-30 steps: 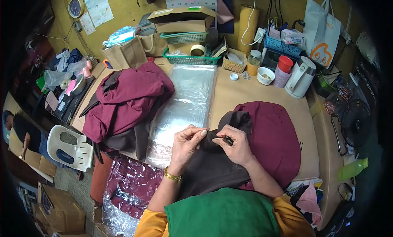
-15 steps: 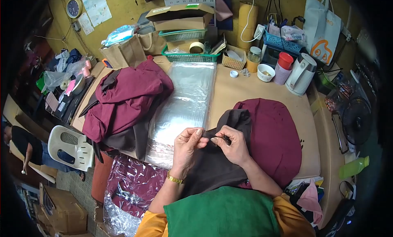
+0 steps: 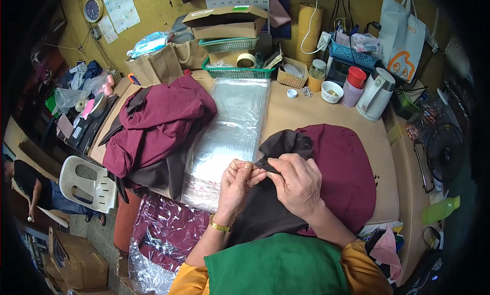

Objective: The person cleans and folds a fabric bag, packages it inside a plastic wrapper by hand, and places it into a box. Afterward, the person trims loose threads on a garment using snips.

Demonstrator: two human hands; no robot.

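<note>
Dark brown cloth (image 3: 265,208) lies across the table's front edge, partly over a maroon cloth (image 3: 342,172) on the right. My left hand (image 3: 237,185) pinches a small edge of the dark cloth between thumb and fingers. Close beside it, my right hand (image 3: 297,183) has its fingers bent together on the same raised bit of dark cloth; the back of the hand hides part of the grip. A stack of clear plastic bags (image 3: 229,121) lies just beyond my left hand.
A maroon and dark cloth pile (image 3: 158,126) is at left. Green baskets (image 3: 240,71), a white bowl (image 3: 332,92), a red-lidded cup (image 3: 354,86) and a kettle (image 3: 375,93) line the back. A plastic-wrapped maroon bundle (image 3: 166,234) sits below. Another person (image 3: 38,188) is at far left.
My right hand has turned, showing more of its back, with its fingers nearer my left hand. The dark fold beyond my hands has shifted. The other person's arm has moved slightly.
</note>
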